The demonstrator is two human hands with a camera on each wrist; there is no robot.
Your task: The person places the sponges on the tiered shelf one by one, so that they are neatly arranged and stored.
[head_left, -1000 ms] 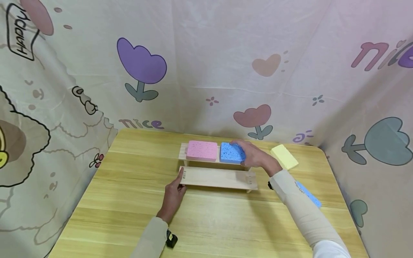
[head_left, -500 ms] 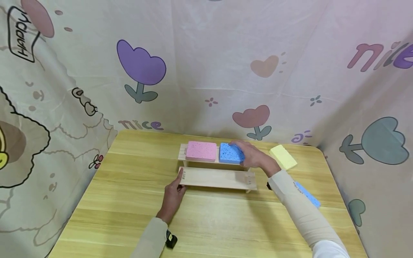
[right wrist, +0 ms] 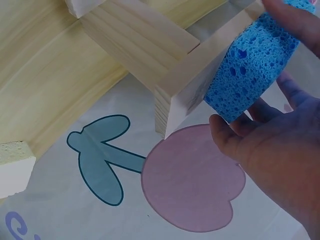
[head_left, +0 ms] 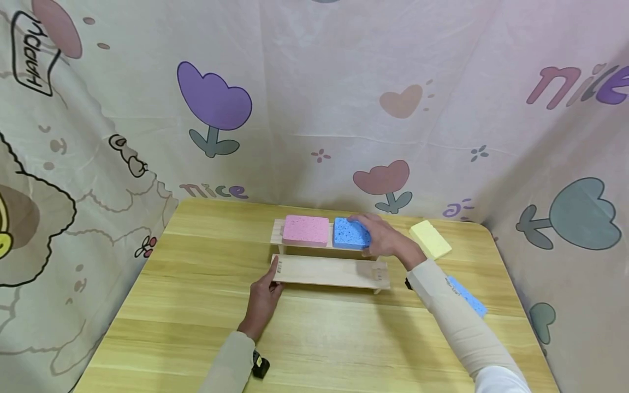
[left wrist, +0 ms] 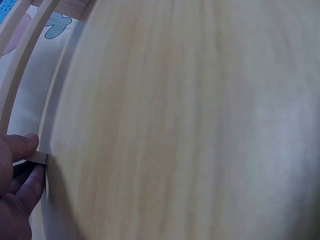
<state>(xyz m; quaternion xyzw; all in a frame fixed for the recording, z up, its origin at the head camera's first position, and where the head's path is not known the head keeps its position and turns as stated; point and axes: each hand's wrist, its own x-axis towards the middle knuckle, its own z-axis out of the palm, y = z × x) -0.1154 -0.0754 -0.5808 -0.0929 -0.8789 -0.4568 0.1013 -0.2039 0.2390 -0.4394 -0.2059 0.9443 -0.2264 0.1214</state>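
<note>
A two-tier wooden rack (head_left: pixel 329 271) stands on the table. On its upper tier lie a pink sponge (head_left: pixel 306 230) and, to the right of it, a blue sponge (head_left: pixel 351 233). My right hand (head_left: pixel 385 237) grips the blue sponge from its right side, thumb along the near edge and fingers along the far one. In the right wrist view the blue sponge (right wrist: pixel 255 60) rests against the rack's board (right wrist: pixel 185 90). With thumb and fingers my left hand (head_left: pixel 262 300) pinches the left end of the lower tier, also visible in the left wrist view (left wrist: pixel 22 175).
A yellow sponge (head_left: pixel 430 239) lies on the table right of the rack. Nearer, another blue sponge (head_left: pixel 468 297) is partly covered by the right sleeve. Printed cloth (head_left: pixel 304 98) hangs behind the wooden table (head_left: pixel 314 338) and at its sides.
</note>
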